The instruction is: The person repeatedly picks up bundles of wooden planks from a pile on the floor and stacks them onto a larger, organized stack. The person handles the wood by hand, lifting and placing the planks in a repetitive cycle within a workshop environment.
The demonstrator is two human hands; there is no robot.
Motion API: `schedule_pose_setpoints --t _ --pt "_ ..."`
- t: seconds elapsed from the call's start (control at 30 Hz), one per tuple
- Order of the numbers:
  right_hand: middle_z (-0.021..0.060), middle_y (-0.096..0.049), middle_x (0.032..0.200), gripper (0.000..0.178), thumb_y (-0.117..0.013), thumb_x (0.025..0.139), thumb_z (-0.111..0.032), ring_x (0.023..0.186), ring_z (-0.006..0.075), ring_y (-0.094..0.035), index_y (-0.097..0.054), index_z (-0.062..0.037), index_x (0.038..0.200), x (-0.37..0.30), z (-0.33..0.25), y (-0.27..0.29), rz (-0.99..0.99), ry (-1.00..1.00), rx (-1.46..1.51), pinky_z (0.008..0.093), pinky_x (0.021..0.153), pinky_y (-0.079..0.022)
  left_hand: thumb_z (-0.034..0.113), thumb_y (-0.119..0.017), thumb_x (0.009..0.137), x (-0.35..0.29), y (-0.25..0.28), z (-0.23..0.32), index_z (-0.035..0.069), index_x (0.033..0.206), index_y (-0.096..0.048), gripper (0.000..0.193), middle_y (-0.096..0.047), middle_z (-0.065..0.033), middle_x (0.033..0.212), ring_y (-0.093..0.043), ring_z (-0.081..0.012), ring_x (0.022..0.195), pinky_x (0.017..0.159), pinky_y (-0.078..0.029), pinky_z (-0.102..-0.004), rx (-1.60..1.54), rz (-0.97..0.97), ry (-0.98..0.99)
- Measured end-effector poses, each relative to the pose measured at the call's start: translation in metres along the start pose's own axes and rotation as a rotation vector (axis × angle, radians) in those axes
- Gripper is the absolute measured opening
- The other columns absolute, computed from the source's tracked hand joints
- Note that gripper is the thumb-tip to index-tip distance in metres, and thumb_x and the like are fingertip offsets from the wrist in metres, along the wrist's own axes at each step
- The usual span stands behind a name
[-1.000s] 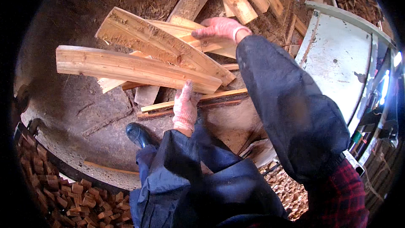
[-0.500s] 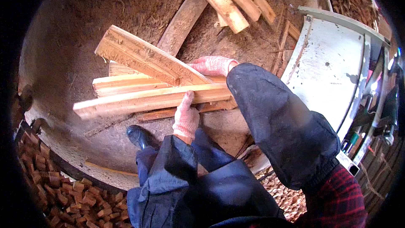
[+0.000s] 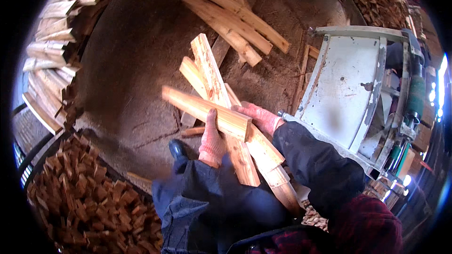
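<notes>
Both my hands wear reddish-white work gloves. My left hand grips the near side of a pale wooden plank, its thumb lying on the wood and its other fingers hidden beneath. On the far side, my right hand is wrapped over the same bundle, its fingertips near that plank. Crossing under the top piece are several more planks, among them a bark-streaked plank pointing away from me. Their near ends reach toward my lap, above my dark trousers.
Several planks lie crossed on the dirt-strewn floor ahead. At right stands a worn white metal machine with a green roller. A heap of small wood blocks is at lower left, below stacked boards.
The bundle has swung from lying crosswise to pointing away from me, and come closer to my body. The view has shifted, showing the stacked boards at left.
</notes>
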State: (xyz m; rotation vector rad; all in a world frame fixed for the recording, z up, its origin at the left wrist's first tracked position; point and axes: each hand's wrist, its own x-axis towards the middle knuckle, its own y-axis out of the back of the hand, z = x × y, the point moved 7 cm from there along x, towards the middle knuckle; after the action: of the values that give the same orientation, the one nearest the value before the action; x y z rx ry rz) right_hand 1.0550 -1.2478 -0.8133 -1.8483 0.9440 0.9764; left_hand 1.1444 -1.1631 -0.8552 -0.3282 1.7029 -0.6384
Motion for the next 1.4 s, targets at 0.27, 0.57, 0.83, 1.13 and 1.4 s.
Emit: schedule_pose_setpoints --t 0.27,0.57,0.83,1.13,1.4 --pt "0.0112 -0.068 0.095 0.058 -0.066 0.084 -0.053 0.083 0.0173 -0.065 -0.064 -0.0010 0.110 0.046 -0.028 -0.065 0.014 -0.121 -0.250 0.0315 0.076 -0.053 0.038 -0.060 0.091 -0.024 0.011 0.075 0.001 0.134 -0.044 0.059 -0.057 -0.0173 0.123 -0.057 -0.0339 0.112 0.101 -0.046 -0.0478 -0.119 -0.037 -0.020" --pt "0.0145 -0.069 0.097 0.057 -0.075 0.078 -0.047 0.077 0.0240 -0.068 -0.062 -0.0039 0.114 0.102 -0.053 -0.165 0.145 -0.357 0.255 0.0364 0.071 -0.057 0.029 -0.063 0.088 -0.038 0.005 0.171 -0.002 0.130 -0.045 0.055 -0.059 -0.0189 0.119 -0.059 -0.0337 0.110 0.100 -0.046 -0.0449 -0.319 -0.116 0.139" --pt "0.0137 -0.068 0.104 0.052 -0.070 0.084 -0.041 0.087 0.0236 -0.067 -0.059 -0.0039 0.119 0.082 -0.057 -0.218 0.223 -0.437 0.183 0.0371 0.080 -0.055 0.034 -0.060 0.092 -0.063 0.034 0.168 0.005 0.134 -0.049 0.052 -0.060 -0.0128 0.123 -0.057 -0.0284 0.111 0.102 -0.043 -0.0398 -0.335 -0.028 0.217" --pt "0.0103 -0.063 0.118 0.071 -0.077 0.077 -0.038 0.102 0.0207 -0.061 -0.049 -0.0046 0.133 0.107 -0.084 -0.214 0.094 -0.398 0.001 0.0356 0.089 -0.050 0.042 -0.060 0.093 -0.067 0.000 0.190 0.010 0.136 -0.048 0.055 -0.059 -0.0101 0.126 -0.058 -0.0277 0.114 0.098 -0.047 -0.0408 -0.248 0.008 0.220" --pt "0.0083 -0.052 0.135 0.084 -0.077 0.077 -0.037 0.122 0.0189 -0.048 -0.036 -0.0102 0.146 0.077 -0.185 -0.169 -0.033 0.034 -0.031 0.0344 0.105 -0.038 0.021 -0.068 0.086 -0.028 -0.083 0.197 0.004 0.144 -0.032 0.071 -0.049 -0.0135 0.131 -0.050 -0.0250 0.117 0.100 -0.042 -0.0361 0.140 -0.010 -0.235"
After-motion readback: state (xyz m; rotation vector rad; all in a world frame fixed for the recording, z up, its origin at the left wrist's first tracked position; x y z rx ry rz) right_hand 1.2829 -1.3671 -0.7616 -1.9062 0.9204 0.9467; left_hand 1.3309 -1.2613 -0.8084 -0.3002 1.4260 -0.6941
